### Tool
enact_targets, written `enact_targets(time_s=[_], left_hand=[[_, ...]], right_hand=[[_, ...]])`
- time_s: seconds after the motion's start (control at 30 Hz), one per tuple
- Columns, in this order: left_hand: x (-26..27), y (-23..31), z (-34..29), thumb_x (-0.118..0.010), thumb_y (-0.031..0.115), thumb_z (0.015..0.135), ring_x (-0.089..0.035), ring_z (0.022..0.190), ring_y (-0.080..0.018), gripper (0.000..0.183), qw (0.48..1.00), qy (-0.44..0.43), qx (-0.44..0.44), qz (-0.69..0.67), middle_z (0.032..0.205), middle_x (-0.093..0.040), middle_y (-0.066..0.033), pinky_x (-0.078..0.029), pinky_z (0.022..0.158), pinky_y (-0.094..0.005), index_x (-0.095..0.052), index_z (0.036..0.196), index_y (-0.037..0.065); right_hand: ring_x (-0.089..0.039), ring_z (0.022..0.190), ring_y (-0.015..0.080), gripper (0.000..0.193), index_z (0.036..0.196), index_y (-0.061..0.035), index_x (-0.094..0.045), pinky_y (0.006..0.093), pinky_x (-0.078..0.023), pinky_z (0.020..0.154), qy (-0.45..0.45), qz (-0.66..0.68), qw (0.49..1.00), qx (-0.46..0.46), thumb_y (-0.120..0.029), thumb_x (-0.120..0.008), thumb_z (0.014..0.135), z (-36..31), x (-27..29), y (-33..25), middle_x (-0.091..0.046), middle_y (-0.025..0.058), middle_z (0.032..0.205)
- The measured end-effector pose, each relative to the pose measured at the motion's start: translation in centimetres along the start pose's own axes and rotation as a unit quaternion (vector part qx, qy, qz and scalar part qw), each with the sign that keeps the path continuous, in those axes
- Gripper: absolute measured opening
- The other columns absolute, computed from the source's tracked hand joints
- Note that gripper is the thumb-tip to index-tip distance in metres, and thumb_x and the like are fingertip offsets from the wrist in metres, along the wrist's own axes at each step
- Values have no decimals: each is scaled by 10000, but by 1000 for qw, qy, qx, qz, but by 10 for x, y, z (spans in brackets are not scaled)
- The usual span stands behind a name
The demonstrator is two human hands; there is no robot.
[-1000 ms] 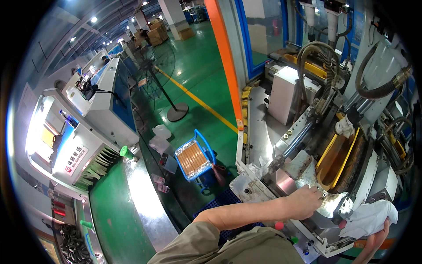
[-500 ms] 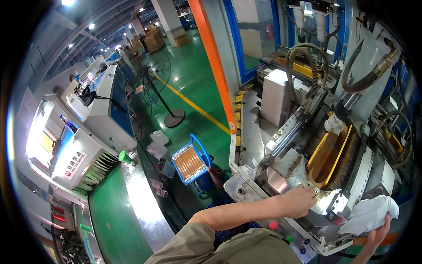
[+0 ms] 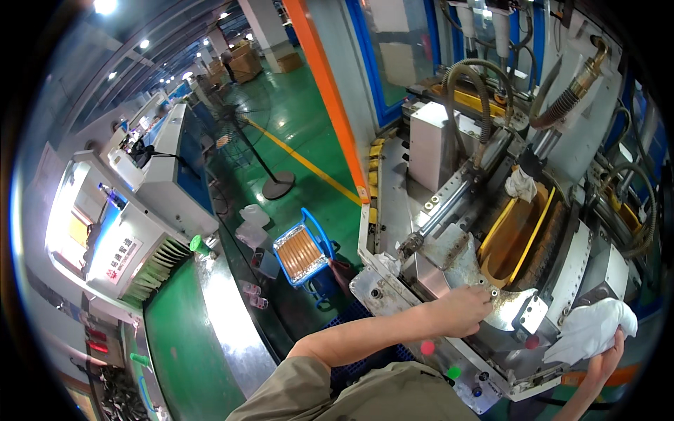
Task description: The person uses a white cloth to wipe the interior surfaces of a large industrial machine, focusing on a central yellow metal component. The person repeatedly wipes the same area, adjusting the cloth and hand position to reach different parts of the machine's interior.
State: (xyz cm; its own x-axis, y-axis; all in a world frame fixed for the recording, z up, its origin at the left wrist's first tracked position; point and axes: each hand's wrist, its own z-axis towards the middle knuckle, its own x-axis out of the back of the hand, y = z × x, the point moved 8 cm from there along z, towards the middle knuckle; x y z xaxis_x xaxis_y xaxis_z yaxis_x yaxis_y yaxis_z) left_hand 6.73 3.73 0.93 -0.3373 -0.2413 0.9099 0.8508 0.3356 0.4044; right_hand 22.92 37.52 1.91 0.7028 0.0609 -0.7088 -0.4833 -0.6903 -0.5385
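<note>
My left hand [image 3: 466,310] is at the front of the machine, its fingers curled closed against the edge of a shiny curved metal plate [image 3: 511,309]. Whatever those fingers hold, if anything, is hidden. At the far right, my right hand [image 3: 612,353] grips a bunched white cloth [image 3: 590,328], held beside the plate's right end. Behind the plate lies a brown, shoe-sole-shaped form [image 3: 516,242] between two yellow strips. A crumpled white wrapping [image 3: 520,184] covers the tip of the machine part above its far end.
Red [image 3: 427,347] and green [image 3: 453,372] buttons sit on the machine's front ledge. An orange post [image 3: 330,105] rises left of the machine. On the left stand a blue-framed stool [image 3: 302,258], a green conveyor belt [image 3: 189,337] and a floor fan [image 3: 263,154].
The view has shifted slightly, so the machine appears a little further left. My left hand stays at the metal plate, and the right hand still grips the white cloth.
</note>
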Motion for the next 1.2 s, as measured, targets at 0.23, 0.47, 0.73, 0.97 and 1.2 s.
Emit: enact_targets(time_s=[0.23,0.47,0.73,0.97,1.2], left_hand=[[19,-34,-9,-657,149,717,-543,1102,-320,416,998,54,-39,-14,1146,-581,-149,-441,953,-397,-567,1099,11],[27,-53,8,-633,124,736,-520,1143,-343,445,994,71,-73,-26,1196,-564,-181,-416,992,-409,-558,1149,-23],[18,-82,25,-649,173,744,-490,1179,-338,494,995,73,-48,37,1213,-550,-171,-375,1015,-458,-532,1185,-17],[-12,-80,64,-600,269,784,-467,1200,-321,505,999,40,-24,4,1232,-536,-178,-340,1038,-495,-528,1190,-23],[-64,-79,109,-555,342,822,-407,1258,-330,639,996,-16,49,-79,1316,-472,-210,-266,1093,-504,-436,1303,-61]], right_hand=[[-546,1162,295,339,1241,-19,-518,454,-397,1034,-203,-129,969,48,-154,-444,939,24,-6,-2,-583,140,1241],[-542,1169,293,339,1250,-8,-492,460,-400,1034,-188,-164,963,102,-98,-425,929,-9,-45,-8,-574,139,1238],[-578,1123,269,348,1230,14,-493,419,-440,999,-284,-215,931,80,-18,-427,891,13,-119,37,-587,143,1207],[-645,988,277,290,1143,13,-554,407,-508,907,-289,-302,908,22,-29,-497,862,86,-206,90,-649,149,1077],[-634,994,271,269,1126,52,-562,371,-514,857,-259,-433,847,167,-53,-532,881,137,-289,130,-628,166,1098]])
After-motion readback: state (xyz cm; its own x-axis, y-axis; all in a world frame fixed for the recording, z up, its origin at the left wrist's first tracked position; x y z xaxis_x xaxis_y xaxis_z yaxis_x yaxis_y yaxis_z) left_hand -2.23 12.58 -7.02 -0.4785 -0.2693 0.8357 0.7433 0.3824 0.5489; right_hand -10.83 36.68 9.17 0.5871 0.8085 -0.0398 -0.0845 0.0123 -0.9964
